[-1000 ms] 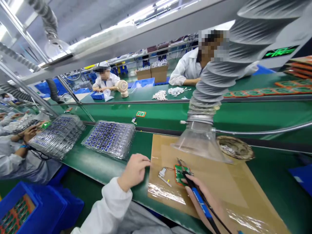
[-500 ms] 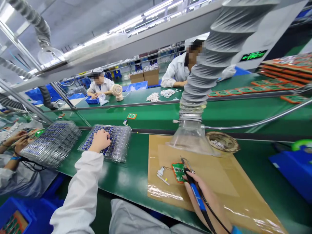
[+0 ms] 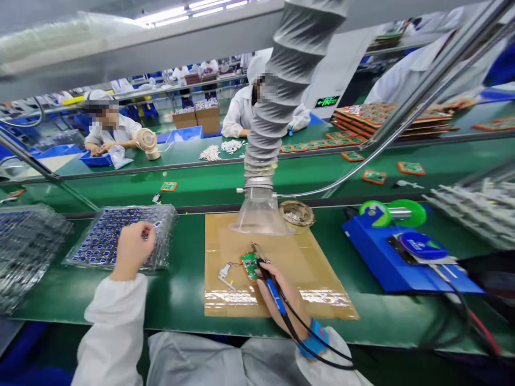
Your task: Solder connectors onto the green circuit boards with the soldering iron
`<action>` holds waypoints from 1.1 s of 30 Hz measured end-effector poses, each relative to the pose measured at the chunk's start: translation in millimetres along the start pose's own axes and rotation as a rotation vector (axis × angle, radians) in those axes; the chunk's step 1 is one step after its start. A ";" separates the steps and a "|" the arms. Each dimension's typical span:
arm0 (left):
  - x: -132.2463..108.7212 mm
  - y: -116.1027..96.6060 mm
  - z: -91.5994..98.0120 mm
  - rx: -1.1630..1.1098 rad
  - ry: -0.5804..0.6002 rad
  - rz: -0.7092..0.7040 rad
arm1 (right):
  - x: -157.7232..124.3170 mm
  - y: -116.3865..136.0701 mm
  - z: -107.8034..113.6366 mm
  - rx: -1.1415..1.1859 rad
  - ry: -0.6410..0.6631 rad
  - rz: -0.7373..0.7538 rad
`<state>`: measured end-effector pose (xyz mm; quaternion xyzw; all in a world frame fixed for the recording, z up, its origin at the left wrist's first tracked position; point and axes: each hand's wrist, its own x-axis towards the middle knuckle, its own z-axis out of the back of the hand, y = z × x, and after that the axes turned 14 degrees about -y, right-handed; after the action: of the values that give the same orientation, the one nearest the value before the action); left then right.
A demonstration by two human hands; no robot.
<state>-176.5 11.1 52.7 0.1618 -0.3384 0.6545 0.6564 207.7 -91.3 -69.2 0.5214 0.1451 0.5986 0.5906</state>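
My left hand (image 3: pixel 134 247) is over the right part of a clear plastic tray (image 3: pixel 167 228) filled with rows of small blue-topped parts. Its thumb and fingertips are pinched together; whatever may be between them is too small to make out. In my right hand (image 3: pixel 288 294) is a soldering iron (image 3: pixel 274 294) with a blue and black handle, its tip pointing away from me. Beside the iron, a green circuit board (image 3: pixel 249 264) with an orange edge lies on a brown mat (image 3: pixel 322 289). A small white plastic part (image 3: pixel 225 272) lies left of the board, a thin wire between them.
A clear fume hood (image 3: pixel 261 215) on a grey hose hangs over the mat, near a round bowl (image 3: pixel 308 214). To the right stands a blue solder-reel stand (image 3: pixel 370 252). More stacked trays (image 3: pixel 28 252) lie at left. A co-worker (image 3: pixel 237 110) sits across the green belt.
The view has swung right, showing the blue stand. My left hand has shifted over the tray towards its near right side, fingers pinched. My right hand still has the iron by the board.
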 end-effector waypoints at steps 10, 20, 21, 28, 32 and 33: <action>-73.6 -159.4 -50.9 -0.809 0.063 0.199 | -3.5 -1.9 -0.5 -0.014 -0.048 0.065; -96.0 -192.5 -65.4 -1.070 0.674 0.550 | 8.8 22.1 -1.8 0.323 -0.151 -0.178; -99.4 -194.7 -65.9 -1.042 0.693 0.534 | 10.1 23.1 -3.8 0.338 -0.163 -0.182; -101.2 -201.1 -59.5 -0.851 0.652 0.315 | 13.7 23.4 -7.5 0.363 -0.196 -0.271; -98.9 -201.2 -59.0 -0.833 0.604 0.294 | 19.9 25.7 -4.1 0.453 -0.202 -0.334; -99.1 -201.2 -59.4 -0.844 0.599 0.308 | 21.5 26.4 -3.7 0.468 -0.199 -0.347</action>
<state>40.7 -42.6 -8.7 -0.3613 -0.3899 0.5678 0.6284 195.3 -78.1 -40.1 0.6667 0.3073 0.3850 0.5594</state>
